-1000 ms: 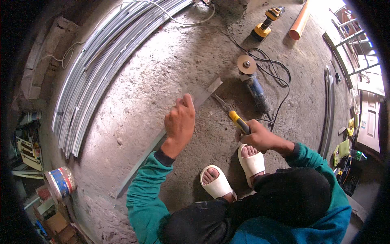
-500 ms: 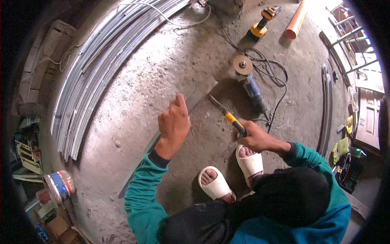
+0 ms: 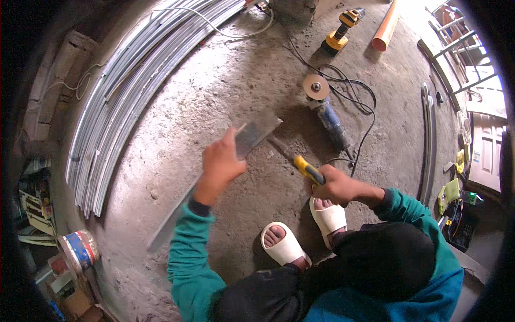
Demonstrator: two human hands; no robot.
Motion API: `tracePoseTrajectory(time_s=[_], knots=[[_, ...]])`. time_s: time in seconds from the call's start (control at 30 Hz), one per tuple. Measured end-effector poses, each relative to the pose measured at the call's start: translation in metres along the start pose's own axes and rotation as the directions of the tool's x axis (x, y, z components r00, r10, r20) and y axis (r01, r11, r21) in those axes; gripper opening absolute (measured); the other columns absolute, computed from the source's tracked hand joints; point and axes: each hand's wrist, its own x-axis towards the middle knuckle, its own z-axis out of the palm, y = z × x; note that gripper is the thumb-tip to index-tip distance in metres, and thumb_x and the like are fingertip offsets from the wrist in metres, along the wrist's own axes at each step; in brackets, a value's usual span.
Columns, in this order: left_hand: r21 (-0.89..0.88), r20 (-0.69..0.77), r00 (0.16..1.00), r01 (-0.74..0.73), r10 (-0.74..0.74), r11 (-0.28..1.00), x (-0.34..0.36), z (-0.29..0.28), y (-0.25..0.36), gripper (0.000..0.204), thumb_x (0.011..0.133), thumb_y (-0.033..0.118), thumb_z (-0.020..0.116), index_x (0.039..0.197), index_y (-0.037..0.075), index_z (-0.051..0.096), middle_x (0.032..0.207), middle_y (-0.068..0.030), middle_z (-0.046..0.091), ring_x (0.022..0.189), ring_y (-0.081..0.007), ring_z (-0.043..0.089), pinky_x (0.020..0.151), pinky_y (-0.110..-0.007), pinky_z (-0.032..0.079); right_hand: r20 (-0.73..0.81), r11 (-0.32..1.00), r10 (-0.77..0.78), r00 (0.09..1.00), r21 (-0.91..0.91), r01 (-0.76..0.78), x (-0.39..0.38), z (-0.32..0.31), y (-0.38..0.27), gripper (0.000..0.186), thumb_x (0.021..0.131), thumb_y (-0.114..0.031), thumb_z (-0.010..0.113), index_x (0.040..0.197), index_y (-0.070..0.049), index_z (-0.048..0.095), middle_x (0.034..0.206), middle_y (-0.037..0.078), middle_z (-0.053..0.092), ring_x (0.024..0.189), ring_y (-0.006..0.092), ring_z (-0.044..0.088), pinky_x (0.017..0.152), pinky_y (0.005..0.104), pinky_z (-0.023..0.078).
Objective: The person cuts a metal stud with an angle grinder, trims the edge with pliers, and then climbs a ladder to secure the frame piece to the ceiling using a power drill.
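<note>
My left hand [image 3: 222,161] is closed around a grey metal channel [image 3: 256,134], which slants from the lower left up to the middle of the floor. Its long lower part [image 3: 173,219] runs beside my left forearm. In my right hand [image 3: 337,183] is a yellow-and-black-handled tool [image 3: 307,167] with a narrow metal shaft. The shaft points up and left, its blurred tip close to the channel's far end; whether they touch I cannot tell. Motion smears the tool tip and the left hand.
A blue angle grinder [image 3: 332,122] with a tan disc lies ahead, its black cord looping beside it. Farther off are a yellow cordless drill [image 3: 337,40] and an orange pipe [image 3: 385,31]. Long metal profiles [image 3: 115,129] are stacked at left; a paint bucket [image 3: 79,250] stands near them.
My left hand has shifted slightly left and down, and the metal channel has tilted, showing a broader face. The tool in my right hand has moved slightly down.
</note>
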Motion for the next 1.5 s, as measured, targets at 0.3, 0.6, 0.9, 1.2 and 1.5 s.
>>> tracePoseTrajectory(time_s=[0.3, 0.6, 0.9, 1.2, 1.5], knots=[[0.106, -0.391, 0.907, 0.210, -0.154, 0.972, -0.008, 0.003, 0.039, 0.065, 0.062, 0.024, 0.077, 0.113, 0.002, 0.045, 0.093, -0.0183, 0.061, 0.081, -0.0361, 0.063, 0.070, -0.043, 0.050, -0.082, 0.943, 0.222, 0.972, 0.270, -0.192, 0.006, 0.007, 0.017, 0.020, 0.066, -0.009, 0.062, 0.084, 0.000, 0.059, 0.074, 0.007, 0.056, 0.071, 0.0175, 0.056, 0.060, 0.0307, 0.043], [-0.110, -0.378, 0.899, 0.192, -0.220, 0.975, -0.013, -0.062, 0.010, 0.055, 0.066, 0.014, 0.065, 0.115, 0.003, 0.042, 0.082, -0.0208, 0.062, 0.076, -0.0397, 0.062, 0.070, -0.045, 0.050, -0.206, 0.966, 0.200, 0.958, -0.120, -0.228, 0.019, 0.011, 0.092, 0.033, 0.068, -0.009, 0.059, 0.099, 0.002, 0.060, 0.070, 0.011, 0.060, 0.065, 0.0208, 0.056, 0.063, 0.0359, 0.045], [-0.181, -0.482, 0.830, 0.222, -0.283, 0.958, -0.040, -0.060, -0.006, 0.056, 0.067, 0.011, 0.060, 0.120, 0.000, 0.045, 0.103, -0.0259, 0.058, 0.094, -0.0406, 0.058, 0.082, -0.045, 0.046, -0.154, 0.820, 0.086, 0.984, -0.551, -0.158, 0.036, 0.048, 0.094, 0.032, 0.073, -0.015, 0.060, 0.103, -0.006, 0.062, 0.099, 0.022, 0.057, 0.092, 0.0336, 0.054, 0.073, 0.0424, 0.045], [-0.310, -0.551, 0.819, -0.022, -0.161, 0.950, -0.052, -0.105, -0.010, 0.040, 0.069, 0.008, 0.049, 0.108, -0.001, 0.053, 0.070, -0.0054, 0.048, 0.060, -0.0145, 0.045, 0.059, -0.027, 0.039, -0.332, 0.388, -0.296, 0.896, -0.899, -0.205, 0.075, 0.086, 0.125, 0.037, 0.086, -0.027, 0.047, 0.113, -0.005, 0.058, 0.142, 0.027, 0.025, 0.126, 0.0400, 0.032, 0.096, 0.0582, 0.029], [-0.659, -0.545, 0.829, -0.334, -0.123, 0.674, -0.078, -0.307, 0.064, 0.048, 0.073, 0.008, 0.051, 0.120, -0.004, 0.050, 0.086, -0.0047, 0.059, 0.072, -0.0100, 0.054, 0.066, -0.025, 0.045, -0.066, 0.748, -0.248, 0.967, -0.647, 0.148, 0.076, 0.001, -0.102, 0.089, 0.066, -0.046, 0.074, 0.132, 0.001, 0.037, 0.134, 0.027, 0.034, 0.122, 0.0418, 0.037, 0.099, 0.0523, 0.032]])
